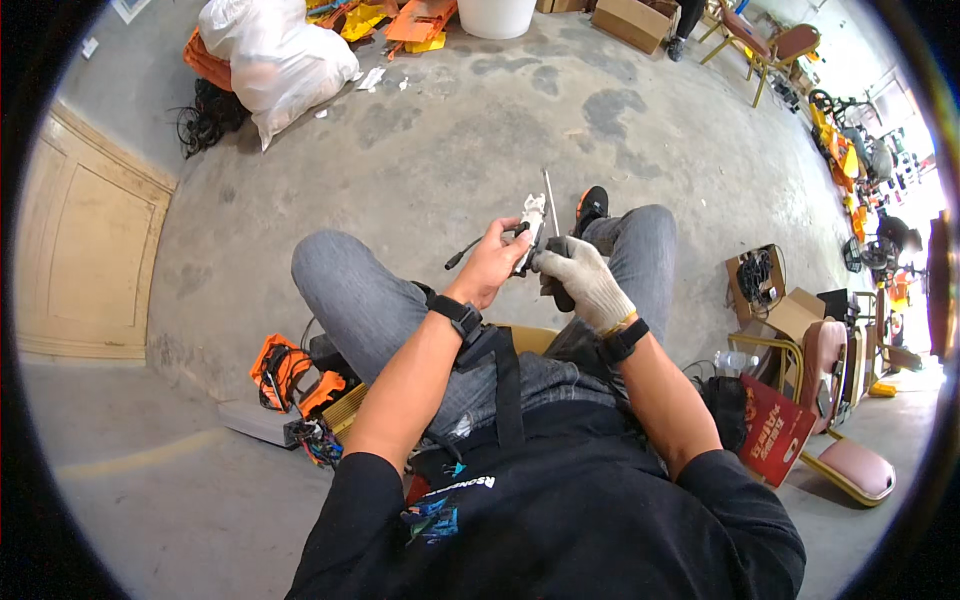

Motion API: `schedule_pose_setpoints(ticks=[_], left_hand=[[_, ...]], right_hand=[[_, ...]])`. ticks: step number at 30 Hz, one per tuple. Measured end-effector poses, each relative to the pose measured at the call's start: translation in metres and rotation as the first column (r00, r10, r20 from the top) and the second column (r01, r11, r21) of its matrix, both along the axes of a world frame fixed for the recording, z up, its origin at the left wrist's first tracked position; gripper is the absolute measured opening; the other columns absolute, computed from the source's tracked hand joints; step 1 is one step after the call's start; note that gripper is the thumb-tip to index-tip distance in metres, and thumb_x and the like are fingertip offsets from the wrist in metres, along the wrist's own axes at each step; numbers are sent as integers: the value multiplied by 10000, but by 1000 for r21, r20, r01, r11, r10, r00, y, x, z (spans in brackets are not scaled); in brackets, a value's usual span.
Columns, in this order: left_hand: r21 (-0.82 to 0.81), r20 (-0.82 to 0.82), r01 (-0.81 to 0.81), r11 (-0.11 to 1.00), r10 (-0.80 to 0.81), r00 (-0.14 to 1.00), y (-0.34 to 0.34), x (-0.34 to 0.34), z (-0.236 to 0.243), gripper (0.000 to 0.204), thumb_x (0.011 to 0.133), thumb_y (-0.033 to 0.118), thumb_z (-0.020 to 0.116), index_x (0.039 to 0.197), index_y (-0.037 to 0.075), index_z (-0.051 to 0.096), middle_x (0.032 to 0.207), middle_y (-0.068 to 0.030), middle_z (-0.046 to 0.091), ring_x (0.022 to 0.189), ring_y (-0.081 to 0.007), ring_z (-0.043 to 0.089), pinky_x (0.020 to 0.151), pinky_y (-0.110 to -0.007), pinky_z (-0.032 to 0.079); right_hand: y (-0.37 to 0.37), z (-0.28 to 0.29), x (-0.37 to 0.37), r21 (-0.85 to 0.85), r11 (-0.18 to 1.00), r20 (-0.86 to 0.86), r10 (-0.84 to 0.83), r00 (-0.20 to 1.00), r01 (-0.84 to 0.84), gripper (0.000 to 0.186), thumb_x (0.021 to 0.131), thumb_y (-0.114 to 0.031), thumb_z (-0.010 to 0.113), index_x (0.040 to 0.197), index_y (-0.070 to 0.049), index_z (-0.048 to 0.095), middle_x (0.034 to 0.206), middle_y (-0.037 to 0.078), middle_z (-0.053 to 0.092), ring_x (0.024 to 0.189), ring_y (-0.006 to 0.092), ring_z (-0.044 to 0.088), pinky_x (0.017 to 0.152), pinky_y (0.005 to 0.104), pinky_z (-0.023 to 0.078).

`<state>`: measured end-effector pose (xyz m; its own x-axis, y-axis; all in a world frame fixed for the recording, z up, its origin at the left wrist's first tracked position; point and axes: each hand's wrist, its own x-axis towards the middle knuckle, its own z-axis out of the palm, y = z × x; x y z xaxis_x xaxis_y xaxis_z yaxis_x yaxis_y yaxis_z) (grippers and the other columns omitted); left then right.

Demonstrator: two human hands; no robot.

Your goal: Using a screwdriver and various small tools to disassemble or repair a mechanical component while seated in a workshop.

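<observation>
My left hand (488,265), bare, is closed around a small whitish metal part (533,214) with dark pieces near its lower end. A short black cable (456,260) with a plug-like end sticks out to the left of that hand. In a pale knit work glove, my right hand (590,285) grips a screwdriver; its thin shaft (551,203) points up and away, beside the metal part. The gloved fingers touch or nearly touch the part's lower end; the exact contact is hidden. Both hands are between my knees, above the concrete floor.
White plastic bags (275,65) and orange panels (420,22) lie at the far left. Orange parts with wires (285,372) sit near my left hip. To the right are a carton of cables (757,278), a red box (775,432) and chairs (826,365). Another person's foot (676,48) shows far back.
</observation>
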<state>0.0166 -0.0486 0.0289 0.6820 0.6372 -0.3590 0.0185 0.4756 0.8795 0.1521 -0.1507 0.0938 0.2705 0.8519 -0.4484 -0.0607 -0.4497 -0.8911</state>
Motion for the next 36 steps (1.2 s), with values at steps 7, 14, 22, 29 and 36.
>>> schedule_pose_setpoints(ticks=[7,14,22,29,36], left_hand=[[-204,178,-171,964,208,962,2,-4,5,324,1018,252,543,1277,68,479,938,-81,632,808,-193,646,685,-331,517],[54,28,-147,988,146,989,-3,-4,16,490,904,210,703,1289,47,447,894,-47,614,790,-153,620,678,-300,488],[191,9,-61,980,60,998,0,-3,3,551,834,23,659,1330,-4,421,980,-67,670,847,-136,624,766,-300,509],[253,1,23,967,-24,1000,0,-7,6,577,854,72,727,1358,-4,457,1003,-39,663,892,-127,624,804,-285,505],[231,23,36,972,-42,999,-1,-3,7,526,842,59,694,1319,-5,481,919,-27,627,804,-111,598,731,-272,491]], right_hand=[[1,-15,6,38,998,4,-41,999,41,224,853,-213,691,905,-8,616,693,33,591,580,112,564,509,264,449],[0,-12,2,-16,1000,126,-15,992,17,233,848,-214,706,920,-10,620,687,20,588,555,99,551,455,252,418],[1,-32,7,93,995,192,6,981,-25,289,841,-243,730,943,9,632,698,33,617,573,85,580,462,247,436],[1,-16,2,18,999,222,34,974,-39,323,861,-278,726,949,20,636,673,29,613,542,78,572,446,242,425],[0,-26,6,73,996,212,31,977,-47,327,865,-287,720,942,20,638,668,33,611,531,85,558,440,245,416]])
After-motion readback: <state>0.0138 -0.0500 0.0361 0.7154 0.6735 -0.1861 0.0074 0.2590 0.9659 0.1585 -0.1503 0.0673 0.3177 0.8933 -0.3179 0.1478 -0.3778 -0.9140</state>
